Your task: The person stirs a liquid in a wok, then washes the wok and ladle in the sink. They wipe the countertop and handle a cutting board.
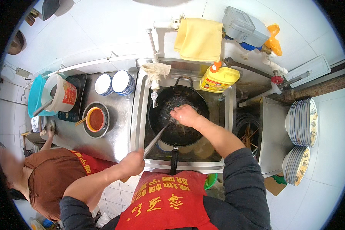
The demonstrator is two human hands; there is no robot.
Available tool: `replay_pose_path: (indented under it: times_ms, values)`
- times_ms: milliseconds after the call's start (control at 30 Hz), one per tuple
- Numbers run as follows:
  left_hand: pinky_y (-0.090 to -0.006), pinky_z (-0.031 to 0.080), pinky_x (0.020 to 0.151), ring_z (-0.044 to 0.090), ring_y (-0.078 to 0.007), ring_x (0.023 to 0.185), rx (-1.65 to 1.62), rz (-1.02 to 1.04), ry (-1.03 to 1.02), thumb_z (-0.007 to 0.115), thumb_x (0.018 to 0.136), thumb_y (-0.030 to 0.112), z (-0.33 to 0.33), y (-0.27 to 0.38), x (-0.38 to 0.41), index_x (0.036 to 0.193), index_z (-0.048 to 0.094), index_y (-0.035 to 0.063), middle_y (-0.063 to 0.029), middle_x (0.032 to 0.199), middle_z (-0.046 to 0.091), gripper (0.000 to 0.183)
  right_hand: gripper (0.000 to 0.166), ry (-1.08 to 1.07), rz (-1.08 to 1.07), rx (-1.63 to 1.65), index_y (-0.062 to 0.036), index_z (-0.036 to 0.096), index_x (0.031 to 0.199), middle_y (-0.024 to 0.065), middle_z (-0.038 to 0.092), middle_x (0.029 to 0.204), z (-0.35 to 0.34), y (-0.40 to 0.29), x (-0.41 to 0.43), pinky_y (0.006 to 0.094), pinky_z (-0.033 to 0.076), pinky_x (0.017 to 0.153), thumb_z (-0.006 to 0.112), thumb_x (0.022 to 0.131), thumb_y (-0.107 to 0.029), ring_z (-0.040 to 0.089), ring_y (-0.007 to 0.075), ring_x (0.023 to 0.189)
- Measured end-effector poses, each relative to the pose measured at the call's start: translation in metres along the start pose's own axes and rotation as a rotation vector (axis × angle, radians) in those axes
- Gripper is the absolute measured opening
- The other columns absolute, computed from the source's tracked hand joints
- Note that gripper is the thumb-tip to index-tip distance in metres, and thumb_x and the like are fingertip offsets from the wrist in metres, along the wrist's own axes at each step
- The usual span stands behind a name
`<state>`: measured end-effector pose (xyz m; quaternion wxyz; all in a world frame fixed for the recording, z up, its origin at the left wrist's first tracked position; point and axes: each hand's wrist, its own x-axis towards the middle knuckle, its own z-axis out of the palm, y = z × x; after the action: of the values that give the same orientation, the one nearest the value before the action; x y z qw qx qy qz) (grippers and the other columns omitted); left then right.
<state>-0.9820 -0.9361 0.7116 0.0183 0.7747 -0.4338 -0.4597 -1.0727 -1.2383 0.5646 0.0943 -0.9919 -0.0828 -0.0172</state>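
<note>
My left hand (132, 163) is wrapped around the long metal handle (156, 141) of a utensil that slants down into a black wok (161, 103). The utensil's working end is not clear to see. Inside the wok, my right hand (186, 115) has its fingers curled near the bottom, where there is wet, foamy-looking liquid. Whatever may be under those fingers is hidden. The wok rests in a metal sink (229, 115), and a black handle (174, 161) juts from its near side towards me. A tap (154, 96) with cloth tied around it hangs over the wok's far left side.
A yellow detergent jug (220, 78) stands at the sink's back right. On the left counter are blue-and-white bowls (122, 82) and a cup of red sauce (95, 119). Stacked bowls (302, 122) stand at right. Another person (54, 181) in brown is close at left.
</note>
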Motion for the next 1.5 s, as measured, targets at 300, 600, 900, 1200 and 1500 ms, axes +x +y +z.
replay_pose_path:
  times_ms: [300, 600, 900, 1200, 1500]
  values:
    - [-0.0335, 0.046, 0.042, 0.057, -0.0177, 0.048, -0.634, -0.030, -0.037, 0.060, 0.090, 0.013, 0.051, -0.015, -0.004, 0.105, 0.047, -0.0010, -0.0099, 0.066, 0.055, 0.024, 0.030, 0.769, 1.071, 1.686, -0.0001, 0.064, 0.106, 0.0083, 0.070, 0.096, 0.060, -0.021, -0.028, 0.0382, 0.055, 0.075, 0.076, 0.080, -0.009, 0.067, 0.0226, 0.078]
    - [-0.0288, 0.041, 0.036, 0.044, -0.0110, 0.041, -1.231, -0.232, -0.074, 0.057, 0.089, 0.008, 0.068, 0.004, 0.041, 0.093, 0.046, 0.0076, -0.0011, 0.062, 0.047, 0.012, 0.056, 0.354, 1.194, 0.677, -0.0015, 0.048, 0.121, 0.0250, 0.066, 0.104, 0.060, -0.025, -0.075, 0.0446, 0.051, 0.087, 0.072, 0.078, -0.029, 0.065, 0.0400, 0.099]
    - [-0.0259, 0.037, 0.033, 0.040, -0.0088, 0.039, -1.450, -0.232, -0.174, 0.057, 0.092, 0.012, 0.068, 0.015, 0.060, 0.096, 0.045, 0.0069, 0.0000, 0.063, 0.044, 0.014, 0.065, 0.657, 1.922, 1.170, 0.0019, 0.037, 0.141, 0.0194, 0.047, 0.140, 0.187, 0.045, -0.185, 0.0431, 0.040, 0.099, 0.063, 0.093, -0.032, 0.047, 0.0343, 0.124]
    - [-0.0268, 0.038, 0.036, 0.041, -0.0098, 0.042, -1.550, -0.278, -0.258, 0.056, 0.095, 0.014, 0.068, 0.013, 0.067, 0.096, 0.046, 0.0071, -0.0010, 0.065, 0.045, 0.012, 0.057, -0.131, 1.464, 0.581, -0.0057, 0.042, 0.139, 0.0238, 0.051, 0.135, 0.239, 0.026, -0.195, 0.0446, 0.043, 0.099, 0.065, 0.089, -0.019, 0.052, 0.0396, 0.120]
    - [-0.0316, 0.044, 0.040, 0.048, -0.0136, 0.044, -1.173, -0.238, -0.138, 0.058, 0.094, 0.015, 0.084, 0.002, 0.060, 0.098, 0.046, 0.0050, -0.0037, 0.067, 0.050, 0.016, 0.055, 0.702, 1.396, 0.724, -0.0074, 0.051, 0.129, 0.0150, 0.064, 0.109, 0.049, -0.036, -0.171, 0.0383, 0.049, 0.084, 0.074, 0.081, -0.024, 0.063, 0.0284, 0.094]
